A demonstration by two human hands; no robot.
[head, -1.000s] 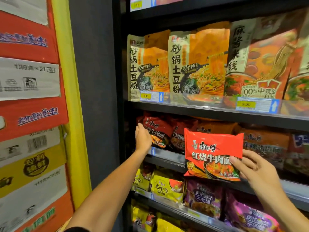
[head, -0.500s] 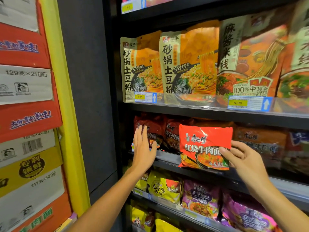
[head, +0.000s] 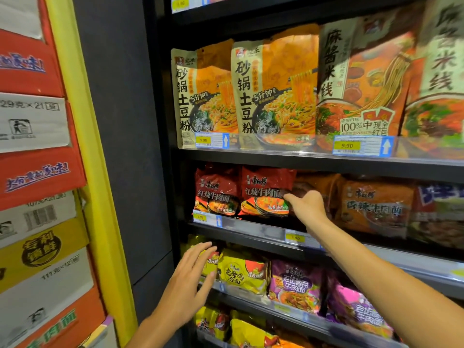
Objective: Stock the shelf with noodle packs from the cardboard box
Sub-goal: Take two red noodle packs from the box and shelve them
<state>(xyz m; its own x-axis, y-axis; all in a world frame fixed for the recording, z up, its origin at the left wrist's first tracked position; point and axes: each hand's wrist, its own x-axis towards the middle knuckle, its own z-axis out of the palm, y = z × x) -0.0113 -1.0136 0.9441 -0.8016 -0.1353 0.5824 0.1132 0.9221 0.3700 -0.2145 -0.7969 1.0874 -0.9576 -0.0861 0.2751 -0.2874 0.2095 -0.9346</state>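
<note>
Shop aisle, dark metal shelf unit (head: pixel 313 167) with several tiers; stacked cardboard boxes (head: pixel 37 172) at the left behind a yellow upright. Top visible tier: tall orange noodle bags (head: pixel 273 89) standing behind price tags. Middle tier: two red noodle packs side by side at the left end, upright and facing out. The right hand (head: pixel 307 205) reaches into this tier, fingers curled at the right edge of the second red noodle pack (head: pixel 266 192), thumb on its front; the pack stands on the shelf, touching the first red pack (head: pixel 216 192) on its left. Orange packs (head: pixel 376 204) sit to the right of the hand. The left hand (head: pixel 187 285) is lower, fingers straight and spread, holding nothing, fingertips in front of the yellow packs (head: pixel 241 272) on the tier below; contact unclear. Purple packs (head: pixel 296 285) beside the yellow ones.
</note>
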